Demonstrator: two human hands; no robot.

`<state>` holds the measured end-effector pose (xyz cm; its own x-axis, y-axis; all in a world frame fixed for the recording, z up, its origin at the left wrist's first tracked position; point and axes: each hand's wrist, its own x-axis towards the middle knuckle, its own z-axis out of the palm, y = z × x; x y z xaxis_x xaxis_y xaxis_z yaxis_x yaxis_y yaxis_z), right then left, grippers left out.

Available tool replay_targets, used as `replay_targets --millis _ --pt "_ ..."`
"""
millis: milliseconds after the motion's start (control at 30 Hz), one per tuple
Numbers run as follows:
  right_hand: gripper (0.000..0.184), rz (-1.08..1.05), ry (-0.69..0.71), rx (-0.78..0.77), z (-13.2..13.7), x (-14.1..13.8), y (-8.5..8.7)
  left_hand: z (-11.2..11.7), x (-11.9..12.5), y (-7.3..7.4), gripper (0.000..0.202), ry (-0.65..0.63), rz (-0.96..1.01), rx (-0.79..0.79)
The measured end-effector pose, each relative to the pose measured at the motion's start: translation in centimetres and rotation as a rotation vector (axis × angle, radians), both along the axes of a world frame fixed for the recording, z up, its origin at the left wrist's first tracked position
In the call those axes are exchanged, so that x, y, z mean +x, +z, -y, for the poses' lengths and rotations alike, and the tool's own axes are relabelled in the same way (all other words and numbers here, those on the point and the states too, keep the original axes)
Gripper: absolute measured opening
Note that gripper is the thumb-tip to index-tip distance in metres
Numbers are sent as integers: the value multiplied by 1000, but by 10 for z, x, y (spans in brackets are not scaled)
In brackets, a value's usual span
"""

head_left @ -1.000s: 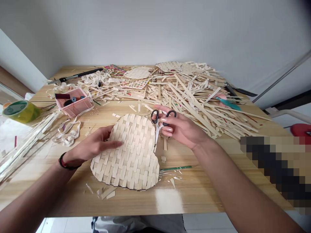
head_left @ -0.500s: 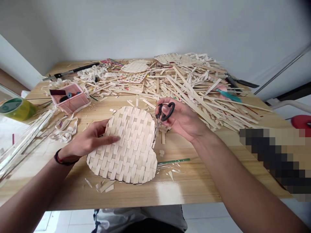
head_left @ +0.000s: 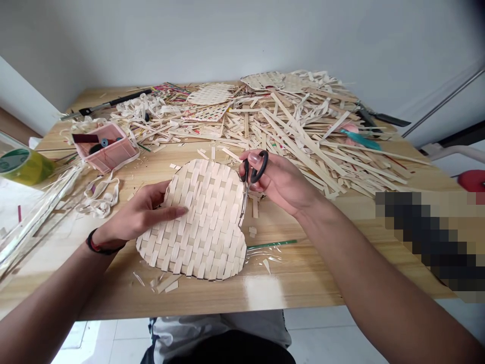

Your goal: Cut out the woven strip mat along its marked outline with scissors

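Observation:
My left hand (head_left: pixel 151 210) grips the left edge of a heart-shaped woven panel (head_left: pixel 204 222) of pale flat strips, thumb on top and fingers beneath. The panel is held over the table, its notch toward the right. In my right hand (head_left: pixel 273 177) is a pair of black-handled scissors (head_left: pixel 258 167), with thumb and fingers in the loops. Their blades point down along the panel's right edge, just above the notch. Small cut strip pieces (head_left: pixel 166 284) lie by the panel's lower edge. A green strip (head_left: pixel 273 244) rests to its right.
A pink basket (head_left: pixel 113 156) with spools stands at left, near a yellow-green tape roll (head_left: pixel 26 166). Loose pale strips (head_left: pixel 299 146) heap across the back with other woven pieces (head_left: pixel 210 94). A teal-handled tool (head_left: pixel 359 139) lies at right. White ribbon (head_left: pixel 100 202) lies left of my hand.
The scissor handles have turned and moved slightly left in my right hand, with the blades still at the panel's edge. The view has shifted a little; my left hand keeps its hold.

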<state>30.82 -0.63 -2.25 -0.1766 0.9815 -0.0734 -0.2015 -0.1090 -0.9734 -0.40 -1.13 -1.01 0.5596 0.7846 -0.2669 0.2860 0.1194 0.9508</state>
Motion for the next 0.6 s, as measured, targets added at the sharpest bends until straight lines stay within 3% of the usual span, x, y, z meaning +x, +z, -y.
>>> replay_targets --millis 600 --pt "26 44 -61 123 0 -5 -3 0 4 3 34 -9 15 -28"
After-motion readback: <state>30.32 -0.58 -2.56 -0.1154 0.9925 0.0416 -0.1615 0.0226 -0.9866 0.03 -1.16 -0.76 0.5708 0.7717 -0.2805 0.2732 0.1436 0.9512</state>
